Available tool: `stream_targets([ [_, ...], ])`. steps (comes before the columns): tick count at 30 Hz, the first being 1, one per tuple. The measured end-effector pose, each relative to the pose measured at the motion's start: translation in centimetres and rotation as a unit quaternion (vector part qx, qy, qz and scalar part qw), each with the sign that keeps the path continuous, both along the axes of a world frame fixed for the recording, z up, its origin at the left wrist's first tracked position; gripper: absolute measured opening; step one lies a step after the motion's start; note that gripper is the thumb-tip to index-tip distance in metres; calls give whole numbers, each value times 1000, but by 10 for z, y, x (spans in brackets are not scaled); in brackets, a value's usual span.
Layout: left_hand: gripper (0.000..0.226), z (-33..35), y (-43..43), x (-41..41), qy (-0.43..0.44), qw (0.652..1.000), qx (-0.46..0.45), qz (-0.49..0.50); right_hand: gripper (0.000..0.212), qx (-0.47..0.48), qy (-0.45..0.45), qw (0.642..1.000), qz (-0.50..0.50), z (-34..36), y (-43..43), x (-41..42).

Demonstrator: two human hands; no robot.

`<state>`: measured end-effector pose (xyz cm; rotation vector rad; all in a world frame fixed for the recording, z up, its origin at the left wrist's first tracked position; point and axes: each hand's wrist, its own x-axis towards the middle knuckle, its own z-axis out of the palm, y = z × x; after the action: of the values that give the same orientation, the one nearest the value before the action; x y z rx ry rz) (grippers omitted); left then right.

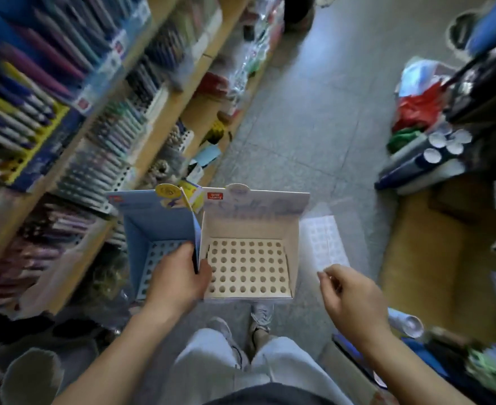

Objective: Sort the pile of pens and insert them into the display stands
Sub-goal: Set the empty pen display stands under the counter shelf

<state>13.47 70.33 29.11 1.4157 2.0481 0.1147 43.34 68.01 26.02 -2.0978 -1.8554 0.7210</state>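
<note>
Fingers of the left hand [179, 279] were curled over the two side walls that touched each other, one of the blue cardboard display stand [153, 226] and one of the white cardboard display stand [249, 226], and gripped them together. Both stands were held side by side above the grey tiled floor [314, 112], in front of the person. The white stand showed a perforated insert [246, 267] with rows of round holes. The right hand [352, 293] hung just beside the white stand, apart from it. Its fingers were loosely curled, with thumb and forefinger close together; whether they pinched something could not be told. Blurred rows of coloured pens [94, 159] lay on the wooden shelves [165, 112] to the left.
</note>
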Motion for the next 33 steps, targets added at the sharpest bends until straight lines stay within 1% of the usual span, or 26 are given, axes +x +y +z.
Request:
stream_targets([
  [5, 27, -3, 76, 37, 11, 999, -3, -30, 18, 13, -5, 998, -65, -2, 78, 43],
  [9, 25, -7, 151, 59, 23, 997, -14, -66, 17, 16, -20, 995, -95, 0, 147, 63],
  [13, 14, -19, 245, 83, -9, 996, -12, -87, 18, 8, -28, 995, -96, 0, 220, 78],
  [18, 13, -31, 371, 115, -28, 993, -17, -114, 21, -45, -52, 989, -129, -1, 306, 100],
  [22, 14, -26, 465, 146, -23, 989, -25, -142, 24, -53, -52, 986, -150, 2, 380, 125],
  [28, 11, -27, 595, 206, -14, 988, -17, -155, 21, -33, -36, 985, -167, 6, 518, 179],
  [33, 13, -30, 710, 258, 0, 992, -11, -123, 21, -20, 5, 988, -152, -4, 660, 237],
])
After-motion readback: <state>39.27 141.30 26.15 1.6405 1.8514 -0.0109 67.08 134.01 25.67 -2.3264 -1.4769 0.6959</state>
